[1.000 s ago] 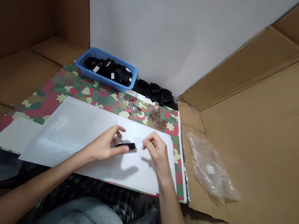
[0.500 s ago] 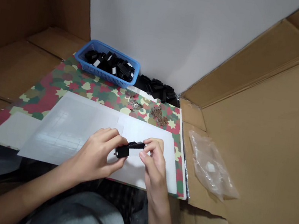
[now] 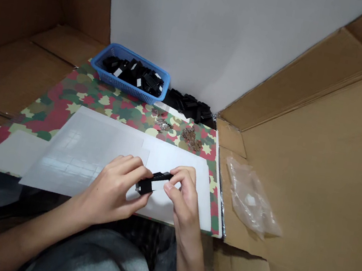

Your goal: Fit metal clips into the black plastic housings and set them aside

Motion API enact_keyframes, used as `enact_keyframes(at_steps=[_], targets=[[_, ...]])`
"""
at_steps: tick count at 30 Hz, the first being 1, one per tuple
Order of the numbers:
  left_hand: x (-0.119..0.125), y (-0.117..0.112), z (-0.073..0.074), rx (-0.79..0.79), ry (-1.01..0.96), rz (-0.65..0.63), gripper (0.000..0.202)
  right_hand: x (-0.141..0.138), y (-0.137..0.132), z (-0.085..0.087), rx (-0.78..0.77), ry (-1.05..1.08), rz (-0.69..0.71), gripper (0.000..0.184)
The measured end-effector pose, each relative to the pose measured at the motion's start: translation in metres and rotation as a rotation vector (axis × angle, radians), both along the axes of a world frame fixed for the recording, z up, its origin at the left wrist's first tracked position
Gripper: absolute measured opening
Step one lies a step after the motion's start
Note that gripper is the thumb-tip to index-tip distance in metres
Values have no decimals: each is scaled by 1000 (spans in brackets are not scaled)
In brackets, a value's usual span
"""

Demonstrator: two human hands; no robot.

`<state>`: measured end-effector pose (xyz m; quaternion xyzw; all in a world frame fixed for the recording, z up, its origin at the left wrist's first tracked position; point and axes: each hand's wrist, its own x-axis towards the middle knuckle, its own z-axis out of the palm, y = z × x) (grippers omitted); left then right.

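Both my hands hold one small black plastic part [image 3: 153, 181] just above the white sheets [image 3: 90, 152] near the front edge of the camouflage-patterned mat [image 3: 68, 101]. My left hand [image 3: 115, 189] grips its lower left end with curled fingers. My right hand [image 3: 181, 194] pinches its upper right end between thumb and fingertips. The part is tilted, with its right end higher.
A blue basket [image 3: 131, 75] of black parts stands at the back of the mat, with a loose pile of black parts [image 3: 191, 105] beside it. Two small heaps of metal pieces [image 3: 178, 131] lie behind the white sheets. A clear plastic bag [image 3: 252, 199] rests on the cardboard at right.
One second ago the black part lay on the white sheet under my left fingers. Both hands have since taken hold of it, lifted it and drawn it slightly closer to me.
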<state>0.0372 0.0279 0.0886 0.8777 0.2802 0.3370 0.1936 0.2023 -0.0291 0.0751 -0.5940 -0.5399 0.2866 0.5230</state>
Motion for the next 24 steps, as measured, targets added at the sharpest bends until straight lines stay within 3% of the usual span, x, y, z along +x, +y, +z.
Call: enact_keyframes(at_steps=[8, 11, 15, 17, 20, 24], targets=[[0, -4, -1, 4, -17, 6, 9, -6, -1, 2, 150, -391, -103, 10], [1, -5, -2, 24, -35, 21, 7, -3, 0, -3, 180, -439, -152, 4], [3, -7, -2, 46, -73, 55, 8, 6, 2, -16, 133, -109, -188, 20], [5, -7, -2, 67, -90, 72, 10, 7, 4, -19, 32, 54, -93, 32], [8, -8, -3, 83, -143, 76, 12, -3, 7, -13, -72, 127, 11, 45], [10, -9, -7, 44, -247, 91, 13, -25, 13, -10, -29, 311, -53, 36]])
